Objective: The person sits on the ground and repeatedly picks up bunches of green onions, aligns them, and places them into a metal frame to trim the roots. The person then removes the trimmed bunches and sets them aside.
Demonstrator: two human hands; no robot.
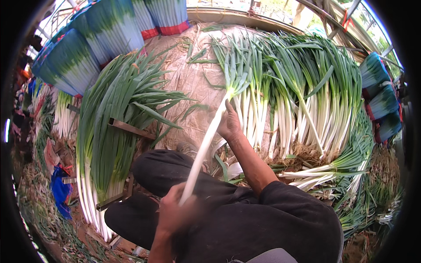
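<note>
A long green onion stalk (206, 144) slants across my lap, its white shaft bare and its green leaves spread at the upper end. My left hand (173, 203), partly blurred, is closed round the lower, root end of the shaft. Higher up, my right hand (229, 121) grips the stalk below the leaves, with the thumb along it. A row of green onions with roots (325, 121) lies on the sheet to the right. At my left, a thick bundle of cleaner green onions (108, 131) rests in a metal frame (131, 129).
Wrapped bundles of green onions (111, 29) stand at the upper left, and more wrapped bundles (381, 92) at the far right. A pale sheet (190, 82) covers the ground ahead. Loose leaves and trimmings (355, 203) lie at the lower right; a blue cloth or bag (61, 189) lies at the left.
</note>
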